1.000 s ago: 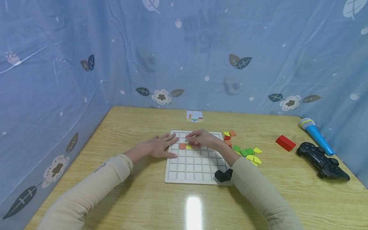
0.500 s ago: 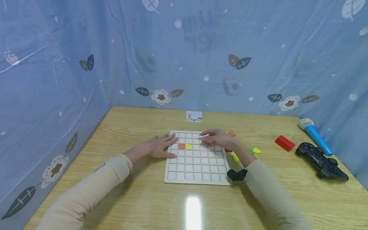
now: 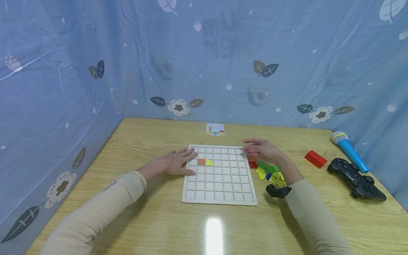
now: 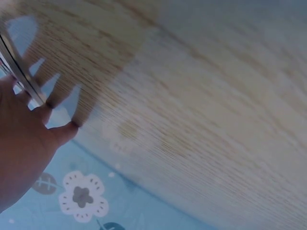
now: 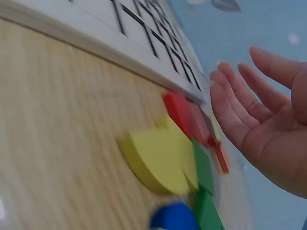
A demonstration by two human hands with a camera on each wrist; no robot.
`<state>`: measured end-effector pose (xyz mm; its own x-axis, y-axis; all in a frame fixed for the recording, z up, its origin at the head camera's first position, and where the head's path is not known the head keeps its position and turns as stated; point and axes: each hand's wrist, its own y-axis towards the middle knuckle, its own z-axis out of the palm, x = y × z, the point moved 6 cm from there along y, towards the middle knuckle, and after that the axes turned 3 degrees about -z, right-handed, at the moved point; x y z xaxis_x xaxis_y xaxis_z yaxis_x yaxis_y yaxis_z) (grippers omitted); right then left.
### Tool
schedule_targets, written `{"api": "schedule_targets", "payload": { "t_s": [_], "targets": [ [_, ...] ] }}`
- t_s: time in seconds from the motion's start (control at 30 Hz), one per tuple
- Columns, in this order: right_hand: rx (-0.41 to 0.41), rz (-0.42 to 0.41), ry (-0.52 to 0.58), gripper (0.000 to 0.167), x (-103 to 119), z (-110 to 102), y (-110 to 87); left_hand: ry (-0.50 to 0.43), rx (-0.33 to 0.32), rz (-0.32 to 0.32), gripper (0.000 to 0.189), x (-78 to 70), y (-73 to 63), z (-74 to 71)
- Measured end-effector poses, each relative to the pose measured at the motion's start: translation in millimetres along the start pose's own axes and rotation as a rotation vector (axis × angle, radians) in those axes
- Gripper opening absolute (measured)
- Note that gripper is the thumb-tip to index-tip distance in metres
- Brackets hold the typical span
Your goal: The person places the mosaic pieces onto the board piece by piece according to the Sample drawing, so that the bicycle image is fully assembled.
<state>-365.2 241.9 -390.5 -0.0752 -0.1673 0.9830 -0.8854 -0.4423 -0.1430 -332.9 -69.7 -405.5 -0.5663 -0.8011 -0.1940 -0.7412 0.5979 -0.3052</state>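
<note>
A white grid board [image 3: 220,186] lies on the wooden table, with an orange square tile [image 3: 201,162] and a yellow rounded tile [image 3: 209,162] side by side in its cells. My left hand [image 3: 180,163] rests with spread fingers on the board's left edge. Above the board's upper right corner is my right hand [image 3: 262,150], fingers relaxed and holding nothing. Loose tiles lie beneath and beside it: in the right wrist view I see a yellow rounded tile [image 5: 158,158], a red tile [image 5: 177,112], a green tile [image 5: 204,167] and a blue tile [image 5: 175,216].
Behind the board lies a small printed card [image 3: 215,129] with a coloured pattern. Farther right are a red block [image 3: 316,159], a black game controller [image 3: 356,179] and a blue toy microphone [image 3: 350,150]. A blue patterned curtain [image 3: 204,71] encloses the table.
My right hand has moved away from the yellow tile, rightward across the board to the loose tiles. The yellow tile stays beside the orange one. My left hand has kept its place.
</note>
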Motion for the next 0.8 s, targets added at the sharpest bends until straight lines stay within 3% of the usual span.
{"api": "schedule_targets", "payload": {
  "t_s": [0.17, 0.37, 0.57, 0.8],
  "targets": [
    [-0.082, -0.061, -0.059, 0.052, 1.8, -22.6, -8.5, 0.001, 0.005, -0.008, 0.086, 0.6, -0.1, 0.1],
    [-0.203, -0.053, -0.112, 0.052, -3.1, -41.9, -13.6, -0.008, 0.009, -0.012, 0.085, 0.8, -0.2, 0.3],
    [-0.285, -0.056, -0.273, 0.049, -8.9, -51.7, -14.8, -0.013, 0.007, -0.011, 0.085, 1.3, -0.4, 0.5],
    [-0.323, -0.084, -0.478, 0.048, -9.5, -49.9, -9.3, -0.012, 0.005, -0.007, 0.085, 1.1, -0.8, 0.3]
  ]
}}
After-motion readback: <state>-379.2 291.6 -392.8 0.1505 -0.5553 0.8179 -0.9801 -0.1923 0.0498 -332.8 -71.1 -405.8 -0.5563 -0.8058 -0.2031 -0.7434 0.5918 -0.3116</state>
